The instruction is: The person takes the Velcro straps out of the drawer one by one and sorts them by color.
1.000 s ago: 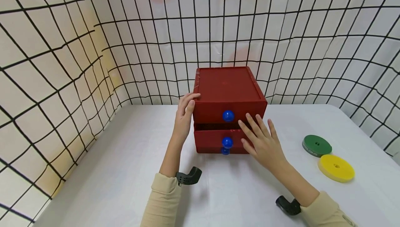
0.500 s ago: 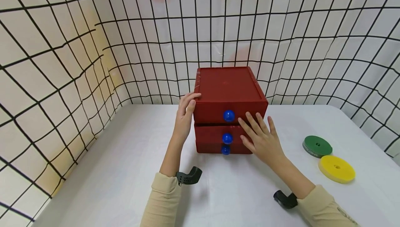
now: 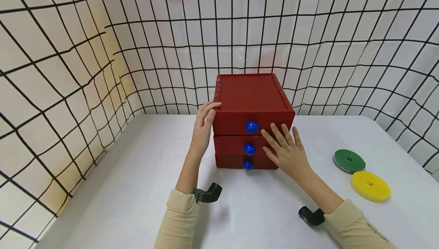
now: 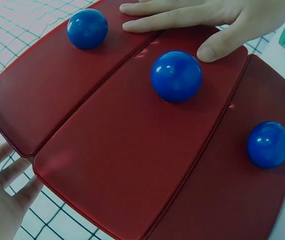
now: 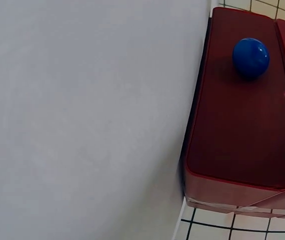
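Toward the back edge of a white table (image 3: 113,188), midway across, stands a glossy red box-shaped cabinet (image 3: 248,92) with three stacked drawers, their fronts flush. The person's left hand (image 3: 203,129) rests loosely extended on its left side and top edge, and the right hand (image 3: 287,151) spreads its fingers against the top and middle drawer fronts, neither gripping anything. Near the table's right edge lie a flat yellow disc (image 3: 370,186) and, just behind it, a flat green disc (image 3: 349,161); one round blue knob (image 3: 252,127) marks each drawer.
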The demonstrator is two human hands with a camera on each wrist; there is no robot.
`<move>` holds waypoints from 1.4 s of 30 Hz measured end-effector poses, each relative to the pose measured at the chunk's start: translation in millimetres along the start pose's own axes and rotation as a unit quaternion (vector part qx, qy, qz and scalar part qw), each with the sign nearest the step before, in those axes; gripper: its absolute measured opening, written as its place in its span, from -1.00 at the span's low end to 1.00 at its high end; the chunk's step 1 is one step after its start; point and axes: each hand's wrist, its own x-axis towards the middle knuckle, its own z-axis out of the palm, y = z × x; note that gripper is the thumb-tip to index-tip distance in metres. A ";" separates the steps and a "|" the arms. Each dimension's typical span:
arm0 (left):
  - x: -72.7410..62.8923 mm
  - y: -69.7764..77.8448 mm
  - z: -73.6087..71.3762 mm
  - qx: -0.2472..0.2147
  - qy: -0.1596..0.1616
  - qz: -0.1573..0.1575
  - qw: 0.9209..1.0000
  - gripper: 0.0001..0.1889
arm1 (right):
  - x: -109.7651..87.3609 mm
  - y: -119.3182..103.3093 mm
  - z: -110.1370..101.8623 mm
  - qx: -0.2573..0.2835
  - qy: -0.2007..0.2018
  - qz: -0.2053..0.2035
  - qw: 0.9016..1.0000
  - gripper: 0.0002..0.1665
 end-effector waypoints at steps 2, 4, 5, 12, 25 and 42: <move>-1.1 3.9 0.3 -0.004 -0.002 -0.008 1.000 -0.65 | -0.3 0.7 1.7 -0.003 0.008 -0.003 1.000 -0.38; -3.2 12.4 1.1 -0.006 -0.004 -0.014 1.000 -0.65 | -0.5 1.2 3.1 -0.005 0.014 -0.005 1.000 -0.38; -4.0 16.1 1.4 -0.007 -0.005 -0.017 1.000 -0.66 | -0.7 1.4 3.7 -0.007 0.016 -0.006 1.000 -0.38; -7.4 30.9 2.8 -0.002 -0.005 -0.022 1.000 -0.65 | -0.4 0.1 3.5 -0.003 0.016 -0.001 1.000 -0.39; -7.9 30.0 3.2 0.001 -0.004 -0.034 0.999 -0.66 | -0.8 -12.1 -21.2 0.036 -0.039 0.017 0.998 -0.45; -1.1 0.8 0.1 -0.001 0.002 -0.003 1.000 -0.57 | -6.1 -29.4 -40.1 0.107 -0.130 -0.012 0.986 -0.29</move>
